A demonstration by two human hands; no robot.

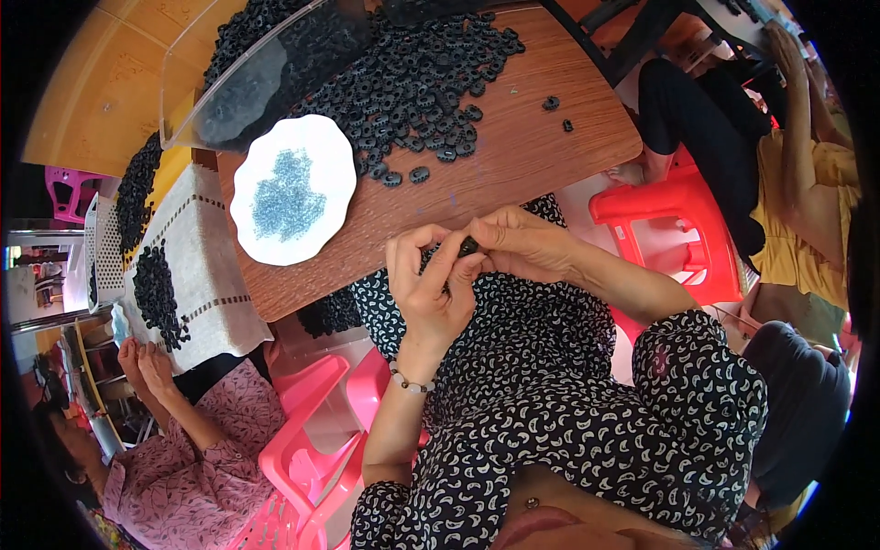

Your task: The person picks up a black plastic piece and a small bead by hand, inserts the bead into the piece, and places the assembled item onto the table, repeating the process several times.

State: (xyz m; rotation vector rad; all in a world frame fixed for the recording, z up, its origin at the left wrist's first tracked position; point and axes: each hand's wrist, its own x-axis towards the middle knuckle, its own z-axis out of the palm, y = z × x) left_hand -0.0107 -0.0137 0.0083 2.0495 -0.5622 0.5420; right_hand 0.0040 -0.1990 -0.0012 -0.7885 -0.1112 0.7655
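Just off the near edge of the wooden table (513, 137), my two hands meet over my lap. Between the thumb and fingers of my left hand (429, 275) is a small black plastic piece (468, 247). My right hand (527, 246) pinches at the same piece from the other side; its fingertips partly hide what they grip. A white scalloped plate (341, 170) lies on the table to the left of my hands, with a patch of tiny bluish clear bits (289, 197) on it. Beyond it spreads a heap of small black oval plastic parts (412, 92).
A clear plastic bin (197, 105) full of black parts stands at the far left. Two loose parts (551, 103) lie at the table's right. At left a person in pink (197, 431) works at a cloth-covered table (206, 275); a red stool (665, 215) and another person (797, 202) are at right.
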